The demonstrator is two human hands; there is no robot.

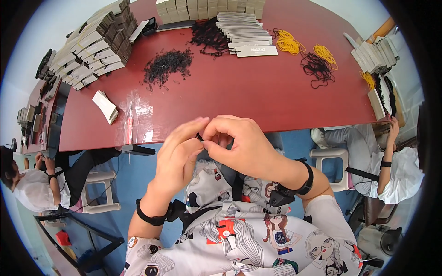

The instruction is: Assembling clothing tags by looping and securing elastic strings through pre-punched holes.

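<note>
My left hand (176, 155) and my right hand (243, 143) meet in front of me, just off the table's near edge. Their fingertips pinch a small black piece (199, 137), mostly covered by the fingers, so its exact kind does not show. Further back on the red table (230, 87) lies a loose heap of small black pins (168, 66). Beyond it are a bunch of black cords (209, 37) and a fanned row of white hang tags (253, 49).
Stacked tags (94, 53) rise at the back left, near a small white bundle (105, 106) and clear plastic bags (136, 115). Yellow cords (290, 42) and dark cords (316, 69) lie back right. Co-workers sit left (39, 186) and right (396, 170), beside plastic stools (332, 166).
</note>
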